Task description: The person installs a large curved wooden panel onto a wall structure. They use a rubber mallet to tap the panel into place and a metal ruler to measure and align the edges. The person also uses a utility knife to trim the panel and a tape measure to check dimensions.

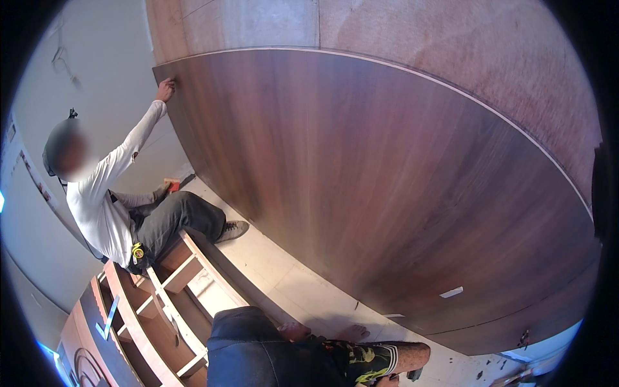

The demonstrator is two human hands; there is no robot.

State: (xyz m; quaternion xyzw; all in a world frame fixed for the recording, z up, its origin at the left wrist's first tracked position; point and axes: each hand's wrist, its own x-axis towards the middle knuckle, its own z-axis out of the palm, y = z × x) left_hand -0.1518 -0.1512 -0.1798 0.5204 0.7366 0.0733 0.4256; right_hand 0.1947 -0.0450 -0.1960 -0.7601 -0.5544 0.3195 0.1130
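A large dark wood-grain panel fills the middle and right of the view, up against a paler wooden surface. At the lower edge a little of a hand shows under a bare bent limb with patterned cloth around it; this may be my right hand, and its fingers are mostly cut off. What it touches cannot be made out. My left hand does not show. At the left, a co-worker's raised hand touches the panel near its upper left corner. The co-worker's other hand is beside a small orange thing.
The co-worker sits on a wooden frame with several compartments, wearing a yellow tape measure. Black clothing covers the bottom middle. A white strip lies on the panel. Pale floor tiles run below it.
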